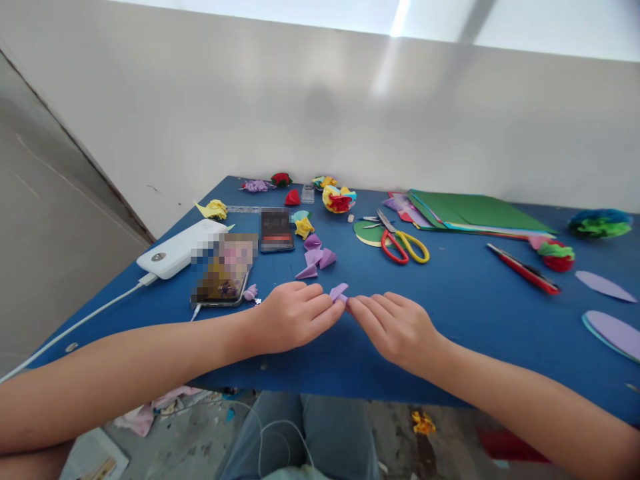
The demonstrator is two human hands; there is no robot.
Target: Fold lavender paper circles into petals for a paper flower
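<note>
A small folded purple paper piece [339,292] sits on the blue table [465,300] near its front edge. My left hand [293,315] and my right hand [395,328] meet at it, fingers pressed together and pinching the paper from either side. Just beyond lie a few more folded purple paper cones [316,257].
A white power bank [181,248] with cable and two phones [225,270] lie at the left. Red-and-yellow scissors [403,243], a red utility knife [525,269], a stack of coloured paper sheets [470,212], purple oval cut-outs [613,330] and crumpled paper flowers [339,198] spread over the back and right.
</note>
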